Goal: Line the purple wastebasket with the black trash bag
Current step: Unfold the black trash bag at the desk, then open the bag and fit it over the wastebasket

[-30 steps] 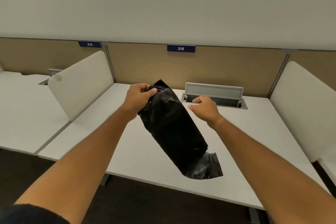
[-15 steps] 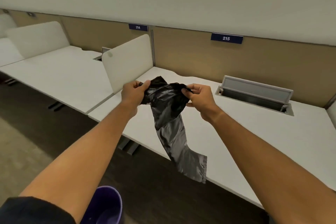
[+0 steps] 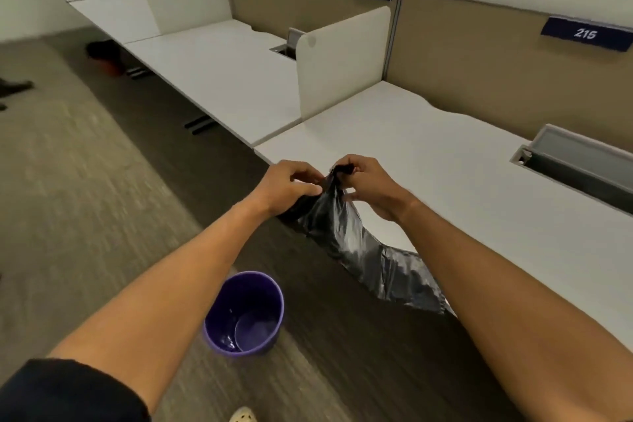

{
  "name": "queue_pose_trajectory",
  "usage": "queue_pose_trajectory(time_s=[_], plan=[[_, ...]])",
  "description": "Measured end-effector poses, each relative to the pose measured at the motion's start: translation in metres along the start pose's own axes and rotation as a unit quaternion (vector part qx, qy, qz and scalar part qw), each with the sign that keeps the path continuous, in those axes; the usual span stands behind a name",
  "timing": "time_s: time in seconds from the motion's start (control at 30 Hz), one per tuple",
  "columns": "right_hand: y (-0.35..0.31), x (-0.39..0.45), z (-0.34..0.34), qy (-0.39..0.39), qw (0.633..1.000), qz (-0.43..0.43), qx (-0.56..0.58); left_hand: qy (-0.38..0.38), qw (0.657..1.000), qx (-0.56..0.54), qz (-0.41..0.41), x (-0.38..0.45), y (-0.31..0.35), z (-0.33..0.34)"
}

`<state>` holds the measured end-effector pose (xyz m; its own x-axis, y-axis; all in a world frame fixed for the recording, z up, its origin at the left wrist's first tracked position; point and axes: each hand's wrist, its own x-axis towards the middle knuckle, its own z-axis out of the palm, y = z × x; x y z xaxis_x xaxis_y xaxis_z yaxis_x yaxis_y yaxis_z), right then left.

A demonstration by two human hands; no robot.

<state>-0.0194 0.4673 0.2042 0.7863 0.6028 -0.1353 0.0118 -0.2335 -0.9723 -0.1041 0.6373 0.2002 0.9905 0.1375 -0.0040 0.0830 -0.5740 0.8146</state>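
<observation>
The black trash bag (image 3: pixel 363 250) hangs crumpled in the air over the front edge of the white desk (image 3: pixel 479 181), trailing down and to the right. My left hand (image 3: pixel 284 187) and my right hand (image 3: pixel 368 183) pinch its top end close together, fingers closed on the plastic. The purple wastebasket (image 3: pixel 245 313) stands upright on the floor below and left of my hands, under my left forearm, with nothing in it.
White desks with upright divider panels (image 3: pixel 342 58) run along a tan partition with signs 214 and 215. An open cable tray (image 3: pixel 579 164) sits in the desk at right. Carpeted floor (image 3: pixel 68 216) spreads to the left. A light shoe (image 3: pixel 243 415) shows at the bottom.
My view has turned left and down, bringing the whole wastebasket into sight. My hands have come closer together on the bag's top and dropped toward the desk edge.
</observation>
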Motion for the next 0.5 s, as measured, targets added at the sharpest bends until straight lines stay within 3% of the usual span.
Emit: queue_pose_trajectory(time_s=[0.07, 0.17, 0.3, 0.33, 0.43, 0.5], plan=[[0.005, 0.014, 0.029, -0.008, 1.0, 0.012, 0.006, -0.027, 0.999, -0.014, -0.031, -0.006, -0.024, -0.007], [0.022, 0.039, 0.078, 0.013, 0.999, 0.03, -0.005, 0.02, 0.995, -0.019, -0.097, -0.011, -0.066, -0.018], [0.051, 0.063, 0.148, 0.182, 0.978, 0.072, -0.075, 0.122, 0.977, -0.004, -0.174, -0.011, -0.138, -0.035], [0.062, 0.07, 0.165, 0.167, 0.978, 0.088, -0.087, 0.138, 0.972, -0.003, -0.191, -0.011, -0.157, -0.04], [0.093, 0.088, 0.217, 0.007, 0.984, 0.155, -0.091, 0.143, 0.963, -0.028, -0.225, -0.013, -0.21, -0.051], [0.109, 0.099, 0.245, -0.036, 0.978, 0.195, -0.057, 0.141, 0.957, -0.05, -0.247, -0.016, -0.244, -0.056]])
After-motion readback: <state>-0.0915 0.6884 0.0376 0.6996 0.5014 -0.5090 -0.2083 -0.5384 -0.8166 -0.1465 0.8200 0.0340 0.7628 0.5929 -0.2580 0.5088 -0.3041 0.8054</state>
